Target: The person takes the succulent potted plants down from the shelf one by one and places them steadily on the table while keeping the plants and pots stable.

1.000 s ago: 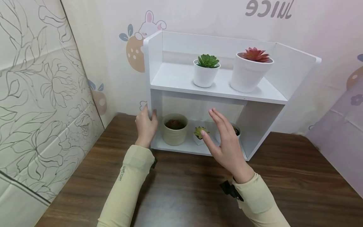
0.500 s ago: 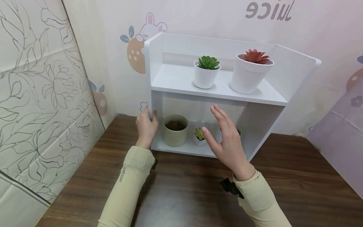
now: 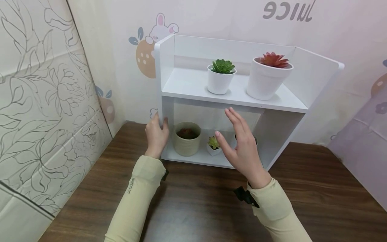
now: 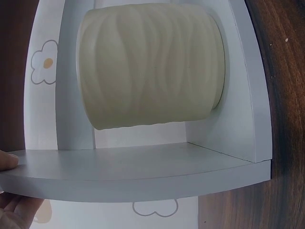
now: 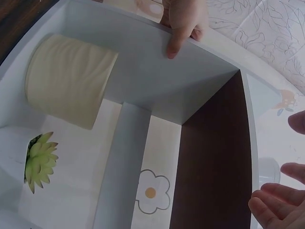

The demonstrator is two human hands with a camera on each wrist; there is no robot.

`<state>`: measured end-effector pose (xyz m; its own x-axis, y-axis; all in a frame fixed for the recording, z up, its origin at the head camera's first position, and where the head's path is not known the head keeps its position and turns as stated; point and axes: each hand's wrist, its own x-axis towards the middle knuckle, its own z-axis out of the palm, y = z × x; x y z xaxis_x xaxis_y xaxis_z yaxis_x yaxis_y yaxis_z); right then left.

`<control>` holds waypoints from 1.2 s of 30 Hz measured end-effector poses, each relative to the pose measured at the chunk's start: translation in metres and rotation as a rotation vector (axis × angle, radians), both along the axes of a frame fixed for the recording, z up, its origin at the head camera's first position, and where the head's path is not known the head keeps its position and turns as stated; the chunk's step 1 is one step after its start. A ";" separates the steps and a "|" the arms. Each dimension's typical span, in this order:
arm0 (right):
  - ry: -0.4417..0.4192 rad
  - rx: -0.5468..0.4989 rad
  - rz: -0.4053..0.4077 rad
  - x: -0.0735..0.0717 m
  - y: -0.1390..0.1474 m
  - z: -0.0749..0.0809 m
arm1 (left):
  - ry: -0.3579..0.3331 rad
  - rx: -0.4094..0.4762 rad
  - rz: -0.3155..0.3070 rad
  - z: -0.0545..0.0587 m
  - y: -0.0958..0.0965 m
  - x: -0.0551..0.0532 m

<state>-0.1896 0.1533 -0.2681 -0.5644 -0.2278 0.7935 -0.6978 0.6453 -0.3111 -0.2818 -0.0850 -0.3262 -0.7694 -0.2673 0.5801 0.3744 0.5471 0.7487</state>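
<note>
My left hand [image 3: 156,134] grips the left side panel of a white two-tier shelf [image 3: 187,80], its thumb [image 4: 7,161] on the inner face and its fingers outside. My right hand [image 3: 243,151], fingers extended and thumb apart, is in front of the shelf's lower tier and holds nothing. On that tier stand a ribbed beige pot [image 3: 186,146] with a dark reddish plant and a small white pot with a yellow-green succulent [image 3: 213,142]. Behind my right hand, another pot is mostly hidden. The upper tier bears a green succulent [image 3: 223,66] and a larger red succulent [image 3: 273,60], both in white pots.
The shelf stands on a dark wooden table [image 3: 193,201], close to the patterned back wall [image 3: 211,16]. At the left rises a wall with line-drawn flowers [image 3: 54,90]. A pale purple surface [image 3: 366,124] borders the table's right side.
My right hand has risen slightly in front of the lower tier. My left hand keeps its grip on the side panel, and the shelf and pots look unmoved.
</note>
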 end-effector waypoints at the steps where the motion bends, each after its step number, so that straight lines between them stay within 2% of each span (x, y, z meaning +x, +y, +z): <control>1: -0.002 -0.001 0.000 0.000 0.000 0.000 | 0.000 0.000 0.000 0.000 0.000 0.000; 22: -0.024 -0.006 -0.014 -0.005 0.000 0.004 | -0.004 -0.001 0.004 0.000 0.000 0.001; 36: 0.022 -0.002 -0.035 -0.009 0.005 0.014 | 0.001 0.009 -0.002 -0.001 0.001 0.000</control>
<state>-0.1985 0.1580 -0.2542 -0.5549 -0.2062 0.8060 -0.6810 0.6690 -0.2977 -0.2813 -0.0839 -0.3269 -0.7692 -0.2708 0.5788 0.3767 0.5396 0.7530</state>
